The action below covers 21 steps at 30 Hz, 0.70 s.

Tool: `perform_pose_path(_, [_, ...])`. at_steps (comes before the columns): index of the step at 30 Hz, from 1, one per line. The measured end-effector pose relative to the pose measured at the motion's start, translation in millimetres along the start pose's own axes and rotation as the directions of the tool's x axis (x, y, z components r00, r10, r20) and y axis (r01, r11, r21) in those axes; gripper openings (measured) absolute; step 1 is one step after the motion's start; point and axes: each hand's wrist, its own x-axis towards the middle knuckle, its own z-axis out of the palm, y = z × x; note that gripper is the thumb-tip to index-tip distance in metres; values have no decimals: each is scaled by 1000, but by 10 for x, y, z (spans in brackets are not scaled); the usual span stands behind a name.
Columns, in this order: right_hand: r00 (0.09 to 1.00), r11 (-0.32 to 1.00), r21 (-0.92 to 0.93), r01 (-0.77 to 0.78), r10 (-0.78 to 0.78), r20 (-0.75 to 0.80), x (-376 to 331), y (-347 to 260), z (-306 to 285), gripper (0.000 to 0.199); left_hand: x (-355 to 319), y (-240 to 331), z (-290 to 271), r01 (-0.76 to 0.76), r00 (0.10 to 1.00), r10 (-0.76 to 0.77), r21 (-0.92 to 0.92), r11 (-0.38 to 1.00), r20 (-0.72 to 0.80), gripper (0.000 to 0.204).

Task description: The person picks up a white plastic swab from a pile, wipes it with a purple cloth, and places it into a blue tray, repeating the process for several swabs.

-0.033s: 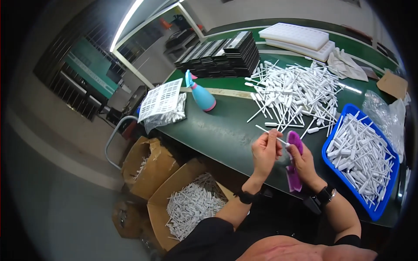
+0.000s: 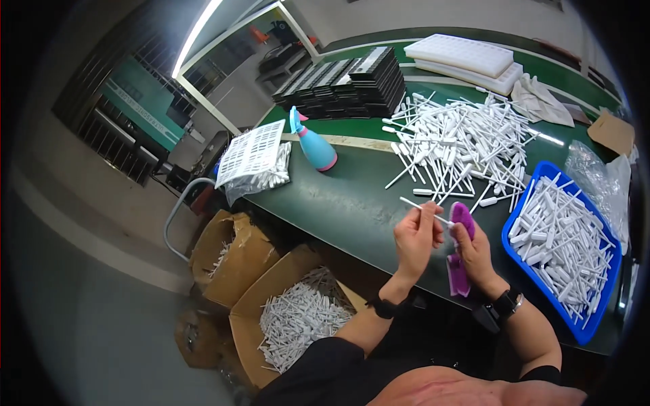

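In front of me, over the near edge of the green table, my left hand (image 2: 414,238) pinches a thin white plastic stick (image 2: 410,202). The stick slants down to the right, and its other end reaches my right hand (image 2: 477,256). My right hand is closed on a fuzzy purple cloth (image 2: 459,276), with the thumb on top by the end of the stick. Whether that thumb grips the stick is hard to make out. Just beyond my hands lies a loose pile of white plastic sticks (image 2: 460,143) with thicker ends.
A blue basket (image 2: 508,238) of similar sticks stands at right, beside crumpled clear plastic (image 2: 588,169). Farther back are stacked black trays (image 2: 338,88) and white foam-like blocks (image 2: 467,55). A spray bottle (image 2: 315,150) stands left of the pile. Cardboard boxes (image 2: 247,345) of sticks sit below left.
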Motion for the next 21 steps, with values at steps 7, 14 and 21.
perform_pose_path(7, [939,953,58,-296,302,-163,96,339,-280,29,-138,-236,164,-677,724,589,530,510,359,18])
perform_pose_path(14, [991,969,-207,132,-126,42,47,73,-109,39,202,-138,189,-69,988,25,288,955,154,25])
perform_pose_path(21, [989,970,-237,60,-26,143,-45,31,-228,39,527,138,368,-287,958,272,312,906,92,24])
